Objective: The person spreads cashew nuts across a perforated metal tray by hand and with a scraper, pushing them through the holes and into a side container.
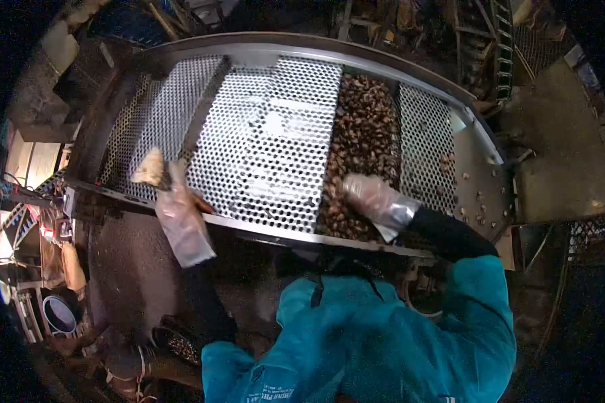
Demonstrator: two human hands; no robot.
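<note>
A loose clear plastic glove covers my left hand (181, 225), at the front edge of the metal tray toward the left. It is closed on a tan, wedge-shaped, brush-like tool (150, 168) with a dark band; motion blurs it. My right hand (375, 198), gloved the same way, rests on a strip of brown nuts or seeds (363, 124), palm down and pointing left. Blur and the glove hide how its fingers are bent. Perforated metal sheet (269, 148) with many round holes lies left of the strip, between my hands.
The long tray has a raised metal rim (289, 41). Right of the strip is another perforated panel (427, 138), then a smooth end (480, 174) with scattered nuts. A round bucket (60, 314) stands at lower left, and a dark container (178, 342) holds small pieces.
</note>
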